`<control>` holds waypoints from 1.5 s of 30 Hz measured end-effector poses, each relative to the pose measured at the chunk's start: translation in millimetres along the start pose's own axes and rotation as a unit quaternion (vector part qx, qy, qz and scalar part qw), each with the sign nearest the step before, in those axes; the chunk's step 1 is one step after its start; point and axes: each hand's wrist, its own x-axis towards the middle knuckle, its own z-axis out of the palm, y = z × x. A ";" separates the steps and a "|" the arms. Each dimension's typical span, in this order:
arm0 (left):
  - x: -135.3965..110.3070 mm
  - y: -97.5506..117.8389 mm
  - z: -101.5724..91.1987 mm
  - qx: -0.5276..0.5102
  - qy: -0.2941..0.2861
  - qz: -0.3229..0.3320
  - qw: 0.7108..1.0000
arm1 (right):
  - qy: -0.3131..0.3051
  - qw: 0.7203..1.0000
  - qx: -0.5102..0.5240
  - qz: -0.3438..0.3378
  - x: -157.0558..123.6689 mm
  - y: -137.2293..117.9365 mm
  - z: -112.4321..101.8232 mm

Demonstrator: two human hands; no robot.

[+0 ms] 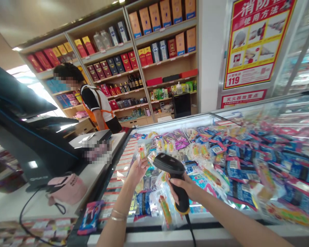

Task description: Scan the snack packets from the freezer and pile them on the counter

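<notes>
My right hand (187, 187) is wrapped round the handle of a black barcode scanner (169, 164), whose head points left. A cable hangs from the scanner's base. Held up in my left hand (137, 171) is a small clear snack packet (141, 149) with a red and yellow print. It is just left of the scanner head, not touching it as far as I can see. Under both hands, packaged snacks lie spread over a glass-topped counter, among them a long clear packet (166, 210) and a blue packet (143, 203).
A pink pouch (71, 188) and a dark checkout machine (33, 144) stand on the left counter. A blue and pink packet (90, 216) lies at its edge. A person in an orange apron (94, 103) stands before the stocked shelves (105, 80). Many blue packets (233, 164) cover the right side.
</notes>
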 end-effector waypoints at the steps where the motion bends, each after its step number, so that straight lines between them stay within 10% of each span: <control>1: 0.3 -0.1 -0.9 0.000 0.000 0.000 1.000 | -0.001 1.000 0.002 -0.001 0.0 -0.1 0.0; 17: 6.2 -4.0 -6.0 0.112 0.055 0.092 0.988 | 0.003 0.999 0.036 -0.010 0.2 -4.7 0.5; 26: 4.5 17.4 -19.0 0.362 0.225 0.404 0.809 | 0.018 0.999 0.044 0.006 1.2 -0.5 -3.6; 32: 1.1 24.4 -19.6 0.434 0.235 0.450 0.744 | 0.021 0.998 0.051 0.014 0.8 0.5 -5.8; 45: 4.5 22.8 -19.3 0.274 0.234 0.395 0.845 | 0.019 0.998 0.060 0.019 0.6 3.9 -8.2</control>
